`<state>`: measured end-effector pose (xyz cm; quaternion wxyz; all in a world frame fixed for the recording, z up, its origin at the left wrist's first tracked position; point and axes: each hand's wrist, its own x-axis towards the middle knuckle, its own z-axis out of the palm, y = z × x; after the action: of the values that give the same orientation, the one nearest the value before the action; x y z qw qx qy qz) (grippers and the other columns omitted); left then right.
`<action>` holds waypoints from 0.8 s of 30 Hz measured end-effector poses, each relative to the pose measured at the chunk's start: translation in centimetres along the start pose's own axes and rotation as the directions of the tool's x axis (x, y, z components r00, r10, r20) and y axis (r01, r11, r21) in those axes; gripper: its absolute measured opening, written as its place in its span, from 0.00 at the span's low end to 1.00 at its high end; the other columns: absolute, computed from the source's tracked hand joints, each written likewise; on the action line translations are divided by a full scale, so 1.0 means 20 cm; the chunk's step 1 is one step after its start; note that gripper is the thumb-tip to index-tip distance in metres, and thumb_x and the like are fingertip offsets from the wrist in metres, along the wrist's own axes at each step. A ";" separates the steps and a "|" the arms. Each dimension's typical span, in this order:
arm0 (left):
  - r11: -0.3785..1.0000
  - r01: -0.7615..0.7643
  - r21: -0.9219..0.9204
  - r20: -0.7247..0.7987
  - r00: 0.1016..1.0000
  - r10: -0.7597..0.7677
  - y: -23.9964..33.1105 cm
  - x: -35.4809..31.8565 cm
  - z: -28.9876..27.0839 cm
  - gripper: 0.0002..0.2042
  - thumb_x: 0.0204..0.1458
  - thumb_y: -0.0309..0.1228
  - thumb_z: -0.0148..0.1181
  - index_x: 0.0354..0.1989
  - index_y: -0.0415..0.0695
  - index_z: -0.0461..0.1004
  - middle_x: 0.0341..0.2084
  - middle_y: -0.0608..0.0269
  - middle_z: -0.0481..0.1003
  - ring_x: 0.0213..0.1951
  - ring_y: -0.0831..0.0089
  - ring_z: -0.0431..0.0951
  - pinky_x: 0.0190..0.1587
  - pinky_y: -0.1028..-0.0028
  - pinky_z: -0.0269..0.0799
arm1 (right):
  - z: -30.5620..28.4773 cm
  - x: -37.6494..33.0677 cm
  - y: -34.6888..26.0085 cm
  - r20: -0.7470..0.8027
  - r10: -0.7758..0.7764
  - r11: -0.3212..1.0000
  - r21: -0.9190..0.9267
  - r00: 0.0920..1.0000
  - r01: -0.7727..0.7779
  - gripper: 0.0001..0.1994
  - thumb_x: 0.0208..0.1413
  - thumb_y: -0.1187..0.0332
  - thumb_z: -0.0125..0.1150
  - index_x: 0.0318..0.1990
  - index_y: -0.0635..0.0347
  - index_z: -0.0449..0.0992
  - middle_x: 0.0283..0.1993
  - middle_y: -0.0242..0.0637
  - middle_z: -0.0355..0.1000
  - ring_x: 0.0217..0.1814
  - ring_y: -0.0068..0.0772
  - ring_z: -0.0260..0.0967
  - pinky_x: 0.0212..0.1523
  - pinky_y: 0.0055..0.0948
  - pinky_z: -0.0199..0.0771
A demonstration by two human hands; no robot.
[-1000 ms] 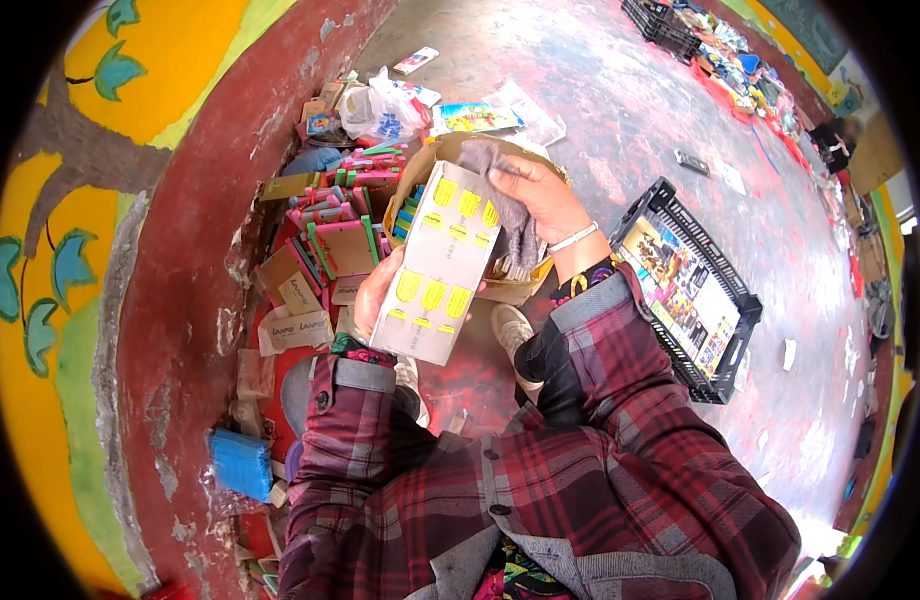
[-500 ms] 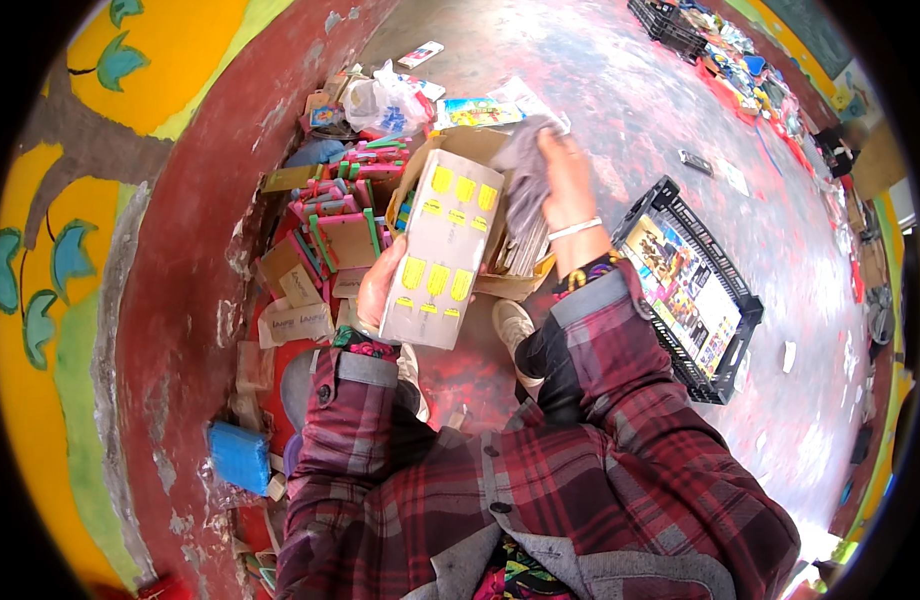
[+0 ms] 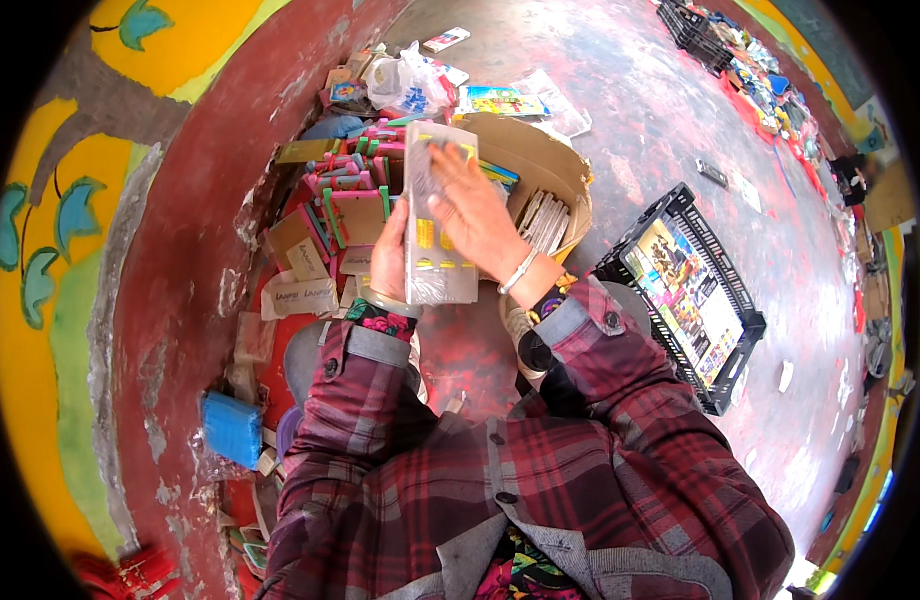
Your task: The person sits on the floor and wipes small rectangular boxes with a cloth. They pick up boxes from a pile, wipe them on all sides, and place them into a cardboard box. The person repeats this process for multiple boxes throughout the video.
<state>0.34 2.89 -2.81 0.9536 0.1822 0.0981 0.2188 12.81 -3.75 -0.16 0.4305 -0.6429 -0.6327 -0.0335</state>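
A long grey pack in clear wrap [image 3: 445, 286], with yellow printed patches, is upright in front of me. My left hand [image 3: 389, 258] grips its left side, with the fingers going behind it. My right hand [image 3: 477, 212] lies across the pack's face with fingers stretched out, blurred a little by motion. Greyish mauve shows around the fingertips; I cannot tell whether it is cloth or the pack's surface. Behind and to the right of the pack stands an open cardboard box [image 3: 575, 165] with a bundle of thin pale items [image 3: 546, 221] inside.
Pink and green edged items [image 3: 355, 182] are piled on the left against the red wall. A white plastic bag [image 3: 405, 82] lies beyond them. On the right stands a black crate [image 3: 748, 330] with a printed sheet in it. A blue packet [image 3: 231, 428] sits at lower left.
My right hand has come left from over the box onto the pack's face. The mauve cloth it held is not plainly visible now. The pack has turned more upright and moved slightly up.
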 end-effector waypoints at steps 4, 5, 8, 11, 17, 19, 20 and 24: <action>0.995 -0.104 -0.001 0.041 0.994 0.104 0.13 0.03 -0.11 0.25 0.58 0.49 0.39 0.57 0.45 0.61 0.50 0.53 0.68 0.48 0.60 0.71 0.52 0.59 0.67 | 0.04 -0.10 -0.19 0.206 -0.193 0.980 0.088 0.959 0.178 0.22 0.57 0.60 0.46 0.55 0.63 0.64 0.64 0.45 0.54 0.69 0.44 0.46 0.66 0.43 0.44; 0.997 -0.080 0.022 0.043 0.996 0.079 0.17 0.01 -0.05 0.27 0.57 0.52 0.39 0.58 0.44 0.61 0.50 0.52 0.68 0.48 0.59 0.72 0.53 0.58 0.67 | 0.04 -0.12 -0.22 0.257 -0.244 0.969 0.105 0.935 0.224 0.22 0.57 0.60 0.46 0.55 0.62 0.64 0.64 0.44 0.54 0.68 0.43 0.47 0.66 0.43 0.44; 0.995 -0.097 0.011 0.151 0.984 0.094 0.18 -0.05 0.08 0.28 0.58 0.50 0.34 0.62 0.45 0.55 0.56 0.52 0.62 0.57 0.55 0.64 0.57 0.56 0.61 | 0.00 -0.12 -0.30 0.322 -0.316 0.949 0.103 0.892 0.299 0.22 0.59 0.60 0.44 0.56 0.63 0.63 0.65 0.43 0.54 0.69 0.41 0.46 0.66 0.43 0.44; 0.993 -0.111 0.036 0.045 0.993 0.110 0.14 -0.03 -0.02 0.27 0.59 0.49 0.34 0.62 0.46 0.54 0.57 0.53 0.61 0.58 0.58 0.62 0.58 0.58 0.61 | -0.02 -0.08 -0.22 0.302 -0.355 0.934 0.081 0.885 0.347 0.21 0.58 0.60 0.46 0.55 0.63 0.64 0.64 0.42 0.55 0.68 0.41 0.48 0.66 0.43 0.46; 0.993 0.106 0.048 0.050 0.993 -0.108 0.01 -0.06 0.06 0.21 0.60 0.44 0.40 0.56 0.44 0.62 0.47 0.57 0.71 0.44 0.63 0.74 0.48 0.64 0.71 | -0.09 0.05 0.02 -0.034 -0.056 0.979 -0.197 0.998 0.048 0.22 0.56 0.61 0.48 0.54 0.68 0.64 0.62 0.46 0.57 0.67 0.45 0.50 0.65 0.43 0.47; 0.993 0.103 0.059 -0.007 0.995 -0.103 -0.03 -0.04 0.07 0.22 0.59 0.46 0.42 0.56 0.44 0.62 0.47 0.56 0.71 0.44 0.64 0.74 0.47 0.65 0.72 | -0.10 0.05 0.06 -0.116 0.054 0.988 -0.136 0.992 -0.070 0.23 0.56 0.61 0.47 0.54 0.69 0.64 0.62 0.47 0.56 0.67 0.46 0.49 0.65 0.43 0.47; 0.994 0.092 0.058 -0.010 0.996 -0.092 -0.04 -0.04 0.06 0.22 0.59 0.46 0.42 0.56 0.44 0.62 0.47 0.56 0.71 0.44 0.64 0.74 0.47 0.64 0.71 | -0.10 0.05 0.06 -0.129 0.074 0.992 -0.093 0.989 -0.087 0.23 0.56 0.61 0.47 0.54 0.70 0.63 0.63 0.47 0.56 0.67 0.46 0.48 0.65 0.43 0.47; 0.995 -0.102 0.019 -0.035 0.994 0.103 -0.01 0.00 0.05 0.23 0.59 0.46 0.42 0.56 0.44 0.61 0.48 0.56 0.69 0.47 0.63 0.72 0.49 0.64 0.70 | -0.02 -0.04 -0.05 0.015 -0.093 0.995 -0.018 0.996 0.093 0.22 0.57 0.62 0.46 0.54 0.67 0.64 0.63 0.47 0.55 0.68 0.45 0.48 0.66 0.42 0.46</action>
<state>0.62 2.34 -1.94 0.9375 0.1914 0.1074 0.2698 12.00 -4.82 0.17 0.4178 -0.6171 -0.6646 -0.0549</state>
